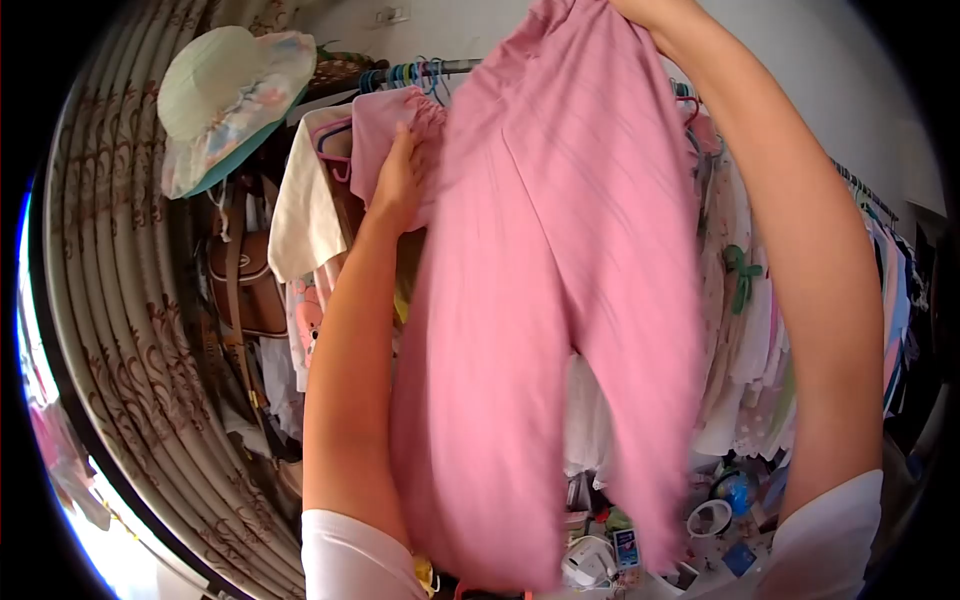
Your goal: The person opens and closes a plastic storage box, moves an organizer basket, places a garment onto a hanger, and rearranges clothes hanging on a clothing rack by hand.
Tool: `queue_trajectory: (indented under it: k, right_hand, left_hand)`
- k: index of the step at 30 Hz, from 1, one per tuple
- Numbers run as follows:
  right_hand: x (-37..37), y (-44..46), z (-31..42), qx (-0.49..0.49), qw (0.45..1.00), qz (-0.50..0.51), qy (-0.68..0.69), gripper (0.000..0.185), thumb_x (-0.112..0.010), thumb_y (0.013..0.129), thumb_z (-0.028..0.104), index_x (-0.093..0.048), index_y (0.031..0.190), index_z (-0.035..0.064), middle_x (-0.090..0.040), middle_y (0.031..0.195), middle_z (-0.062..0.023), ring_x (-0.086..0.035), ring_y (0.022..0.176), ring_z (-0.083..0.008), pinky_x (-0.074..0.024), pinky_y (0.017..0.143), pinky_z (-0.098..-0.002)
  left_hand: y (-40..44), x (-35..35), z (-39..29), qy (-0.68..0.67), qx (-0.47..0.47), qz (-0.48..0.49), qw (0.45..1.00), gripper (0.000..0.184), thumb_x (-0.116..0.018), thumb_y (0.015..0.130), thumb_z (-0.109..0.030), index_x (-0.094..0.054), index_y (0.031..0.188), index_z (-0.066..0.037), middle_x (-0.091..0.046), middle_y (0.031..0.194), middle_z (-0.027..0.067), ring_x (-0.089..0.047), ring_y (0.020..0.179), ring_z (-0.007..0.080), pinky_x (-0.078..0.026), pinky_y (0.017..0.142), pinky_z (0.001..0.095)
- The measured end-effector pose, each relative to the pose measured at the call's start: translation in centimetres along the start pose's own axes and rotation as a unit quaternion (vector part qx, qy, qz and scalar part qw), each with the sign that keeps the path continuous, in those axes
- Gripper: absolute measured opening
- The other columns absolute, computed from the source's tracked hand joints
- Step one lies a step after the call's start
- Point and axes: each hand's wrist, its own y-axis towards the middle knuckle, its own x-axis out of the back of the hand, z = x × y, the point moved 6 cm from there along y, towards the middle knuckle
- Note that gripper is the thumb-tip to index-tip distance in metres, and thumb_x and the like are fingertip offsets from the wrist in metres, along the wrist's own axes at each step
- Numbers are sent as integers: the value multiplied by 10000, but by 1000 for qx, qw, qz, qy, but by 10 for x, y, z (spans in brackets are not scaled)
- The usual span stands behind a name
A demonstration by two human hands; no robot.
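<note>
Pink trousers (510, 260) hang down in front of me, their legs blurred by motion. My right hand (638, 10), mostly cut off by the top edge, is closed on the trousers at the waistband. Beside them on the left, a pink garment (375, 130) with a gathered edge is at the rack. My left hand (398, 180) has its fingers closed against that gathered edge; some of the fingers are hidden behind the cloth.
Hangers (405, 75) crowd a clothes rail (460, 66) behind the trousers. A sun hat (215, 90), a brown bag (250, 280) and a patterned curtain (125, 300) are at the left. Light-coloured clothes (735, 370) hang at the right, above a cluttered surface with a white device (588, 560).
</note>
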Motion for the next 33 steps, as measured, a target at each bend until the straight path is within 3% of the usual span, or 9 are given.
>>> queue_trajectory:
  k: [1, 2, 4, 7, 8, 18, 23, 27, 33]
  right_hand:
    - [-23, 24, -5, 120, 944, 6, -307, 173, -550, 767, 90, -656, 804, -41, -644, 864, -226, -636, 807, -319, -504, 706, -353]
    - [-24, 25, 6, 121, 945, 3, -303, 173, -550, 767, 90, -656, 804, -41, -644, 864, -226, -636, 807, -319, -504, 706, -353]
    - [-5, 12, 2, -225, 960, -142, 87, 186, -516, 762, 105, -668, 769, -1, -645, 823, -217, -632, 781, -352, -509, 687, -387]
    - [-30, -17, 38, -211, 943, -240, 92, 181, -504, 744, 91, -674, 731, 32, -645, 760, -197, -640, 748, -331, -506, 680, -392]
    - [-64, -7, 27, -267, 962, -28, 57, 288, -547, 798, 176, -603, 1062, 78, -634, 1041, -160, -606, 983, -306, -479, 842, -358]
    - [-124, -89, 53, -180, 973, 81, 116, 326, -470, 789, 139, -539, 1087, 25, -613, 1021, -231, -579, 957, -412, -459, 837, -451]
    - [-143, -90, 57, -175, 959, 100, 197, 285, -460, 796, 97, -549, 1041, -20, -607, 1018, -252, -578, 967, -428, -466, 836, -465]
    - [-134, -104, 42, -123, 938, -109, 305, 249, -495, 739, 73, -614, 947, 4, -626, 927, -230, -594, 909, -387, -469, 794, -440]
    - [-121, -102, 27, -96, 931, -214, 280, 203, -518, 726, 44, -644, 884, 37, -632, 905, -164, -604, 845, -352, -477, 753, -408]
  left_hand:
    - [0, 9, 1, -14, 0, -18, 1000, 685, -310, 932, -544, -290, 1395, -39, -325, 1430, 81, -320, 1299, 182, -214, 1065, 254]
    - [-4, 11, 0, 9, 5, 23, 1000, 785, -308, 872, -652, -189, 1441, -124, -101, 1507, 135, -81, 1388, 288, -66, 1105, 402]
    - [-21, 6, -4, 27, 0, 27, 999, 799, -323, 865, -658, -179, 1444, -126, -90, 1509, 135, -82, 1389, 281, -67, 1106, 397]
    - [-32, 14, -5, 61, 15, 18, 998, 821, -371, 858, -645, -150, 1449, -120, -81, 1512, 121, -87, 1389, 272, -71, 1109, 383]
    - [-34, 18, -5, 104, 9, 21, 994, 829, -383, 855, -640, -145, 1449, -114, -84, 1512, 113, -92, 1389, 270, -77, 1109, 377]
    - [-60, 13, -36, 332, -63, 14, 941, 714, -486, 875, -519, -365, 1341, 9, -442, 1328, 158, -390, 1252, 237, -279, 1030, 301]
    - [-65, 1, -44, 344, -61, -2, 937, 689, -487, 879, -509, -403, 1304, 26, -469, 1295, 150, -408, 1230, 221, -288, 1021, 299]
    - [-72, -3, -48, 367, -30, -3, 930, 638, -468, 907, -468, -370, 1346, -15, -404, 1351, 116, -344, 1267, 194, -230, 1051, 280]
    - [-72, 5, -48, 380, -29, -7, 925, 668, -475, 895, -494, -368, 1347, -14, -397, 1355, 123, -337, 1274, 209, -221, 1057, 290]
